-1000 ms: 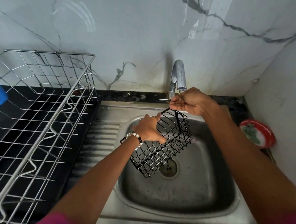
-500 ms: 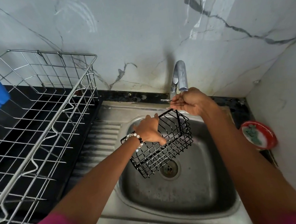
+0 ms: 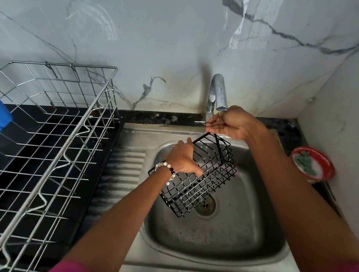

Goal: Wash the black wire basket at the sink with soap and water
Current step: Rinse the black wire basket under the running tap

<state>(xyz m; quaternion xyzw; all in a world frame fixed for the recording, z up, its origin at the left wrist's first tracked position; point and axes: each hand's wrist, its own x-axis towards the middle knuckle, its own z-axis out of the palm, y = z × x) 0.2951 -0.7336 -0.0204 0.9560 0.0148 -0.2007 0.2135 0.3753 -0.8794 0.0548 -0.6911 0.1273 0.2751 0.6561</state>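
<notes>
1. Head view: the basket (image 3: 200,176) hangs tilted over the sink (image 3: 222,238), above the drain (image 3: 205,205) and at about 7 o'clock from the tap (image 3: 218,93).
2. The left hand (image 3: 182,158) grips the basket's near-left rim, thumb curled over the wire and fingers wrapped behind.
3. The right hand (image 3: 234,124) is cupped under the spout at the basket's 1 o'clock corner, fingers loosely bent. I cannot tell whether it holds anything; it looks to be catching a thin stream.
4. Handling, as a judgement: the basket is light and stiff, so one hand carries it easily. Wet coated wire, and later soap, will make it slippery.
5. Best hold: hook fingers through the mesh or over the rim wire rather than pinching a flat side.
6. A red dish (image 3: 312,163) with green stuff, perhaps soap or a scrubber, sits at 3 o'clock; a rack (image 3: 48,143) stands at 9 o'clock.
</notes>
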